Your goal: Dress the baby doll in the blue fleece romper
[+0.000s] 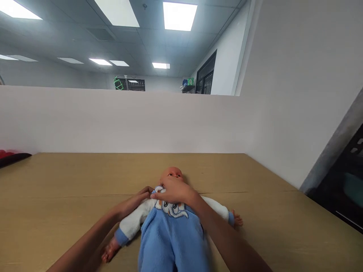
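A baby doll (172,172) lies on its back on the table, head away from me and arms spread. It wears a blue and white fleece romper (170,234) with an elephant face on the chest. My left hand (144,195) is at the romper's shoulder on the left side, its fingers closed on the cloth by the collar. Reaching across the chest, my right hand (177,190) has its thumb and fingers closed at the same shoulder edge. It covers the doll's chin and neck and part of the collar. What exactly lies between the fingertips is hidden.
The wooden table (70,177) has a seam running across it. A low white partition (127,121) stands along its far edge, and a white wall (283,94) rises on the right. A dark object with red on it (13,158) shows at the far left.
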`<move>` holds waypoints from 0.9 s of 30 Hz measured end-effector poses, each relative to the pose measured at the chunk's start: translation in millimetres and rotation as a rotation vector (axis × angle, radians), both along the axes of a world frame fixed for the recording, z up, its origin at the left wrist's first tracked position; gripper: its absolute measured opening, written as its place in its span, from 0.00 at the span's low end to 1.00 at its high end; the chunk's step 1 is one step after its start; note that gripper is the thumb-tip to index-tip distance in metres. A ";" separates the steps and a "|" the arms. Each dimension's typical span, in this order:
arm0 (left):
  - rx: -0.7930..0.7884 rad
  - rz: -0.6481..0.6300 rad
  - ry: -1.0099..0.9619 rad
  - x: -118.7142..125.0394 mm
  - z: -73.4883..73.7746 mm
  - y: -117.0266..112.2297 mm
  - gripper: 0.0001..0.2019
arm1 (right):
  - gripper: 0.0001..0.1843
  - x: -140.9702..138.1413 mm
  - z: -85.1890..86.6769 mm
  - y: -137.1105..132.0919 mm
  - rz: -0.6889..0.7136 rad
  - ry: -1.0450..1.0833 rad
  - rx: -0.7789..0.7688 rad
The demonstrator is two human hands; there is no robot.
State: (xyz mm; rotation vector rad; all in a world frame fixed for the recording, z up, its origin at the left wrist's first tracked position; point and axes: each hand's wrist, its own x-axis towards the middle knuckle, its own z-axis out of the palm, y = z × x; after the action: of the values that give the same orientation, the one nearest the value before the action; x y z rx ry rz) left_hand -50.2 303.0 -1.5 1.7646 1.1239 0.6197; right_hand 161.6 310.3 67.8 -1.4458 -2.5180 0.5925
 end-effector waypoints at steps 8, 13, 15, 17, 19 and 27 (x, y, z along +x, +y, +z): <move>-0.087 0.009 0.263 -31.1 17.0 -23.8 0.36 | 0.12 19.9 -7.2 11.4 -0.026 0.005 0.034; -0.106 0.038 0.250 -33.3 8.5 -21.1 0.40 | 0.16 19.5 -16.9 15.8 -0.044 0.028 0.027; -0.099 0.062 0.260 -31.9 6.0 -20.3 0.39 | 0.21 25.9 -17.8 18.6 -0.008 0.056 -0.017; -0.077 0.068 0.246 -30.7 4.9 -20.0 0.38 | 0.25 39.8 -19.6 20.7 0.046 0.097 -0.082; -0.061 0.064 0.234 -30.3 4.3 -19.6 0.37 | 0.29 61.3 -24.2 19.7 0.098 0.153 -0.174; -0.081 -0.037 0.218 -31.2 11.5 -15.5 0.34 | 0.27 155.3 -64.9 -27.0 0.050 0.416 -0.270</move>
State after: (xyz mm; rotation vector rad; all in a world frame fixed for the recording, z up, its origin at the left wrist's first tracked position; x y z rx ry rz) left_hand -81.4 287.5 10.0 1.8107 1.2430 0.3602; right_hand 316.9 283.2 2.9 -1.1822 -2.2123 1.1470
